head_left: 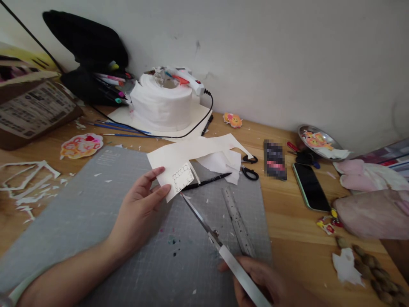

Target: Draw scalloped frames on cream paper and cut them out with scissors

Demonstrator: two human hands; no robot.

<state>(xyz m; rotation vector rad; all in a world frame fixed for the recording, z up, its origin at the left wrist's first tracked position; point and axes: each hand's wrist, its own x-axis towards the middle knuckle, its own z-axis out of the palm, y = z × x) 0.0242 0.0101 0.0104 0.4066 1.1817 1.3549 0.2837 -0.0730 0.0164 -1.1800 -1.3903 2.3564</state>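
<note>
Between the thumb and fingers of my left hand [145,198] is a piece of cream paper [182,177] with a scalloped rectangle drawn on it. My right hand [255,277], low in the view, grips scissors [207,230] by their pale handle. Their blades point up and left, the tip just below the paper's lower edge. Behind the held paper lie a larger cream paper offcut [198,147] and a black pen [212,181]. A steel ruler [238,221] rests on the grey cutting mat [128,256] just beyond my right hand.
A big white roll [161,104] stands at the back with a glue gun [188,81] on top. Black-handled scissors [250,172], a phone [310,187] and a metal bowl [319,140] lie to the right. Paper scraps [28,183] and a cardboard box [35,106] are at left.
</note>
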